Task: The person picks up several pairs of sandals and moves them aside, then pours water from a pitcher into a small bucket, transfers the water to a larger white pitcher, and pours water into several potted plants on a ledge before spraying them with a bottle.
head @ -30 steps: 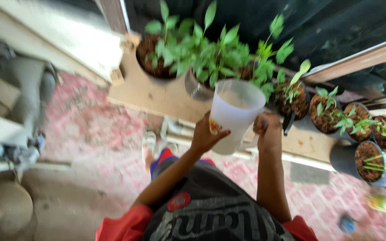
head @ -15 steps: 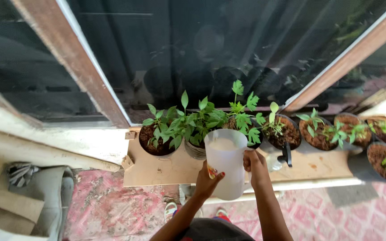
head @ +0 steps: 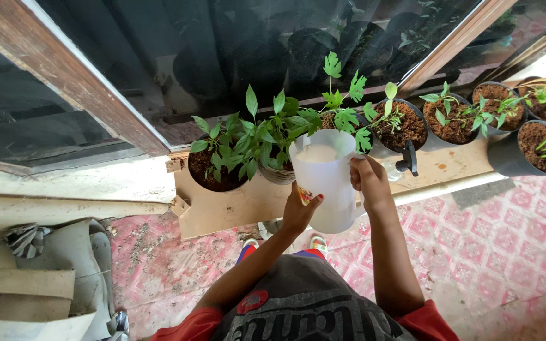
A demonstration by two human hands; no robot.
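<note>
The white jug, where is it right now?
In the head view the white jug sits at centre, held between the left hand and the right hand, just in front of the leafy potted plants on the wooden ledge.

Dark window [head: 235,57], pink patterned floor [head: 475,246]

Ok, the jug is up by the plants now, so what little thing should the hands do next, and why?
Probably tip the white jug gently forward. Both the left hand and the right hand hold it upright, its lip sits right beside the leafy potted plants, and liquid shows inside, so a small tilt would seem to pour onto the soil.
</note>
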